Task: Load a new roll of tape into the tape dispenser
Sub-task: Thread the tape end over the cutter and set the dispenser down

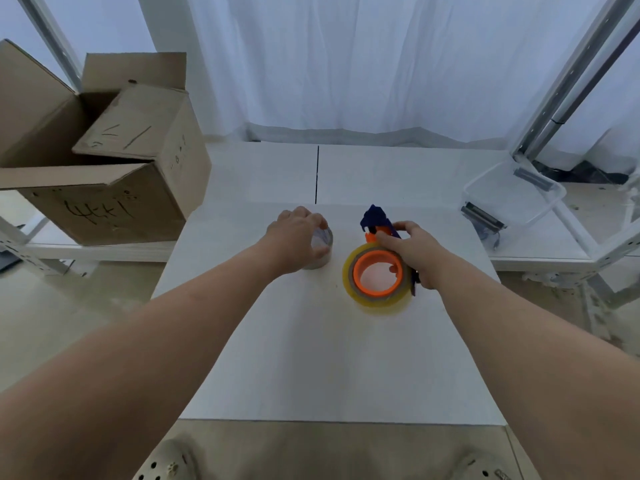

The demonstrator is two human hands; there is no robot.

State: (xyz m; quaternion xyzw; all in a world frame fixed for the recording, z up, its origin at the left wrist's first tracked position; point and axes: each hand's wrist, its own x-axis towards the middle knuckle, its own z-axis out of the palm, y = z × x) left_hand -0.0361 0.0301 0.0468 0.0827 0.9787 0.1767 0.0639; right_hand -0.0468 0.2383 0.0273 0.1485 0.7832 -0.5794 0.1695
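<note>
A blue and orange tape dispenser (375, 220) lies on the white table (329, 358), with a yellowish tape roll (372, 301) around its orange hub (377, 273). My right hand (414, 252) grips the dispenser from the right side, fingers over its blue frame. To the left, a clear tape roll (323, 239) stands on the table, mostly covered by my left hand (298, 239), whose fingers curl around it from above.
An open cardboard box (104, 161) sits on a shelf at the left. A clear plastic container (512, 199) stands at the right, beside a metal frame (568, 81). White curtains hang behind the table. My shoes show at the bottom edge.
</note>
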